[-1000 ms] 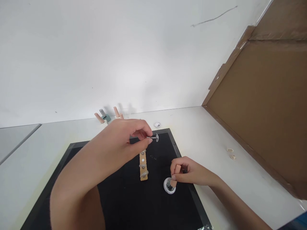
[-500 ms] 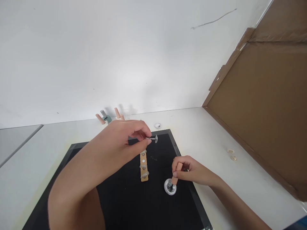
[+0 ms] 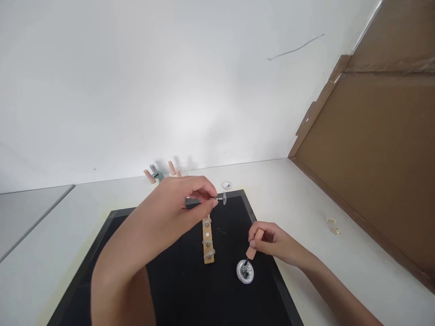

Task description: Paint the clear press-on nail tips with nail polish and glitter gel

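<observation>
Bolt (image 3: 220, 198) pinched in left hand (image 3: 180, 203), right hand (image 3: 272, 242) grips screwdriver (image 3: 253, 244)

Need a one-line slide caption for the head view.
Left hand pinches a small clear-headed metal bolt; right hand dips a wooden-handled tool into a round dish.

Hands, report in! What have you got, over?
Left hand pinching small bolt above wooden strip. Right hand dipping wooden-handled tool into small dish. Nothing between them.

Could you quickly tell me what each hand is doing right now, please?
Left hand: closed, pinching a small clear-headed bolt.
Right hand: closed on a wooden-handled tool, tip in the small dish.
</observation>
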A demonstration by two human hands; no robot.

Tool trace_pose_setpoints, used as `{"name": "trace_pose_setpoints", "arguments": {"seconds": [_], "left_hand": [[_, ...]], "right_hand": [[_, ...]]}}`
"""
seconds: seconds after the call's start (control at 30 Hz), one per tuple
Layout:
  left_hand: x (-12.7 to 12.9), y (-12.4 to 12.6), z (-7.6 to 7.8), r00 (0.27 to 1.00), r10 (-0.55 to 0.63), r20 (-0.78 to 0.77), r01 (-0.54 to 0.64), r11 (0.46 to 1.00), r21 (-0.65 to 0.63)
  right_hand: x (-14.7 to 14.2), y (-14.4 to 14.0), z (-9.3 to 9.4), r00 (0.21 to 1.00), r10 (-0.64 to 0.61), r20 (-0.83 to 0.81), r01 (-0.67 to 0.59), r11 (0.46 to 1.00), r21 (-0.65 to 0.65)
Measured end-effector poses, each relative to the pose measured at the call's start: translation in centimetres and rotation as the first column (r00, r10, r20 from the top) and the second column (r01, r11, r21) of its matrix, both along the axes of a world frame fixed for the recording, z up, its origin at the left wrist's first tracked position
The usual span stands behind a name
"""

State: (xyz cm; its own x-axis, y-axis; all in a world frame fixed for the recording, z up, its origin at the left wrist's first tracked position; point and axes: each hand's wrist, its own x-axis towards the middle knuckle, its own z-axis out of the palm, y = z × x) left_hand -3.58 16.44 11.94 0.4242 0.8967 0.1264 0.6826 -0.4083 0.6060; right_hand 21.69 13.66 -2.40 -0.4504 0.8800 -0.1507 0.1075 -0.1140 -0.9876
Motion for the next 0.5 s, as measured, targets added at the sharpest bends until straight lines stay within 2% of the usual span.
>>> {"name": "trace_pose_setpoints", "arguments": {"seconds": [0.17, 0.27, 0.37, 0.5], "left_hand": [[-0.3, -2.0, 1.7, 0.998, -0.013, 0.058, 0.009, 0.998, 0.058], [-0.8, -3.6, 2.8, 0.994, -0.023, 0.102, 0.015, 0.997, 0.078], [-1.2, -4.9, 3.7, 0.988, -0.054, 0.143, 0.04, 0.994, 0.097], [-1.4, -6.0, 4.9, 0.981, -0.052, 0.189, 0.024, 0.988, 0.15]], "right_hand": [[-0.2, -1.4, 1.5, 0.995, -0.096, -0.013, 0.097, 0.994, 0.057], [-0.7, -2.5, 3.1, 0.988, -0.15, -0.041, 0.153, 0.984, 0.09], [-1.5, -3.8, 5.7, 0.979, -0.19, -0.078, 0.199, 0.972, 0.126], [-2.2, -5.3, 10.7, 0.974, -0.184, -0.133, 0.207, 0.959, 0.195]]}}
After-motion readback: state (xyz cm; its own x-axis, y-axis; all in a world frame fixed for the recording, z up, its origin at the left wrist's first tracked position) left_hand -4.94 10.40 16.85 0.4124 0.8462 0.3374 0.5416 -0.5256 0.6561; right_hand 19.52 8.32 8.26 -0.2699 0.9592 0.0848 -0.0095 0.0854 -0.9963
